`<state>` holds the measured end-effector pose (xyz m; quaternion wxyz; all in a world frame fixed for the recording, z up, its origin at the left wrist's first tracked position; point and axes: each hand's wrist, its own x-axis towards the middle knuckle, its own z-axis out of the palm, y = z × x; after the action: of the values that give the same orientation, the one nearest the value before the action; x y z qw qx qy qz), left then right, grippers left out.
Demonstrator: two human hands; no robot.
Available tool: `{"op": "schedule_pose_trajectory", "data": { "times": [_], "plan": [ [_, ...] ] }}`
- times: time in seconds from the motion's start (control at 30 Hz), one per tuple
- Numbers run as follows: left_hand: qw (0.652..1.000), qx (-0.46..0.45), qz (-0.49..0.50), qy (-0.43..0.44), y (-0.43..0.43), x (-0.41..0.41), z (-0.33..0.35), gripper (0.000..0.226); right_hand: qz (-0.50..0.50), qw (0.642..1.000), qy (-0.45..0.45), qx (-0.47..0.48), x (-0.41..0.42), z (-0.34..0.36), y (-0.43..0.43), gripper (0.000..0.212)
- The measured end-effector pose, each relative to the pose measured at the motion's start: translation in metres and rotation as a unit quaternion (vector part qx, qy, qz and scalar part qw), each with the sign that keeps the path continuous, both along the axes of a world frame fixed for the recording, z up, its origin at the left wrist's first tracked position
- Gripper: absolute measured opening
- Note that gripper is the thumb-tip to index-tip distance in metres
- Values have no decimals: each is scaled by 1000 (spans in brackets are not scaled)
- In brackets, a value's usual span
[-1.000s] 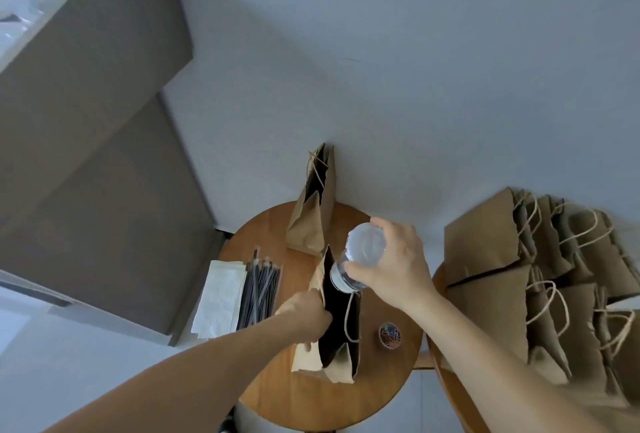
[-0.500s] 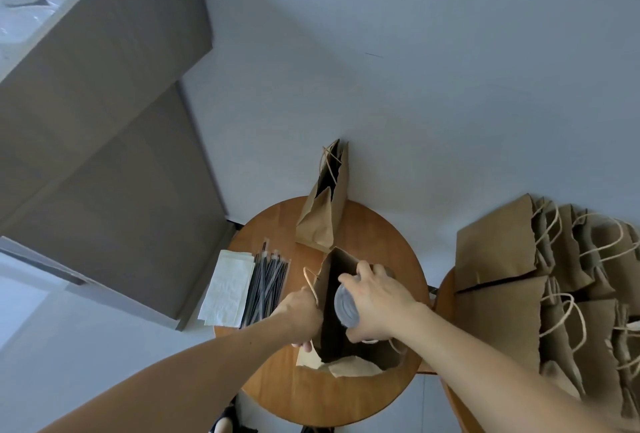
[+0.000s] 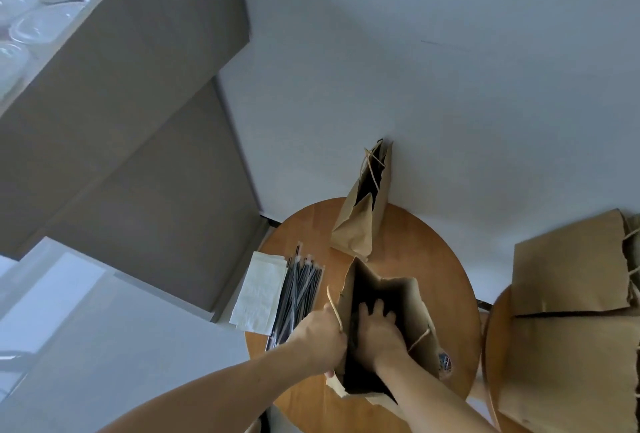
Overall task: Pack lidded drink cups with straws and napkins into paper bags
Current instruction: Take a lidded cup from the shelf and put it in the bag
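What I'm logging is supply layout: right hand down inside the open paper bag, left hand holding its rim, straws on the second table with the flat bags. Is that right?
Not quite. The head view shows the straws on the round table beside the napkins, left of the open paper bag. The rest holds: right hand inside the bag, left hand holding its rim.

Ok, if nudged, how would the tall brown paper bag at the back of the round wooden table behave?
Probably tips easily: the brown paper bag stands tall and narrow. Likely floppy, given its creased, folded-in side. Weight uncertain; its contents are hidden.
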<state>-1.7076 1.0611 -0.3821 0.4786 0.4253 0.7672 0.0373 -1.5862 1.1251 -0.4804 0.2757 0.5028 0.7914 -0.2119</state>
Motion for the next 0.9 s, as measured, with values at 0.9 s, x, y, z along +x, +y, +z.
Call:
{"op": "schedule_pose_trajectory", "data": {
  "times": [0.9],
  "plan": [
    [970, -1, -243, -7, 18, -39, 37, 66, 31, 981, 180, 64, 40, 202, 52, 26]
  ]
}}
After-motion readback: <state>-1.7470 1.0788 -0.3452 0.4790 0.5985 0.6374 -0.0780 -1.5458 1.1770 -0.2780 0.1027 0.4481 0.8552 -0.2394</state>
